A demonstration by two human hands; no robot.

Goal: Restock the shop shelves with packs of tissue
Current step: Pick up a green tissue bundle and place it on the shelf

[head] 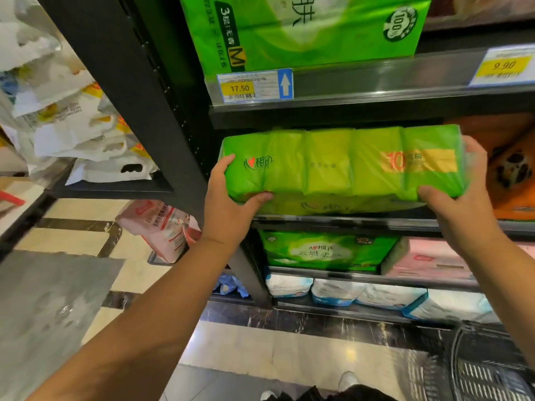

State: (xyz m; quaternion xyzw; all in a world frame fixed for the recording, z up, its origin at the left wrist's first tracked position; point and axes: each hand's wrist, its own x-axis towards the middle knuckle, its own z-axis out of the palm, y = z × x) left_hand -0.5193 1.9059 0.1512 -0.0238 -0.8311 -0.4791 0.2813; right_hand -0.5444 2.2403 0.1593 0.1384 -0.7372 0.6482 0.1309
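A long green pack of tissue (341, 162) lies lengthwise at the mouth of the middle shelf (347, 222), on top of another green pack (333, 206) lying there. My left hand (228, 204) grips its left end, thumb under the front edge and fingers over the end. My right hand (460, 195) grips the right end the same way. The back of the pack is hidden in the dark shelf bay.
A big green pack (304, 27) stands on the shelf above, over a 17.50 price tag (254, 86). An orange pack (509, 166) sits right of my pack. Lower shelves hold green, pink and white-blue packs. A black wire basket (486, 369) stands on the floor at right. Plastic bags (66, 120) hang left.
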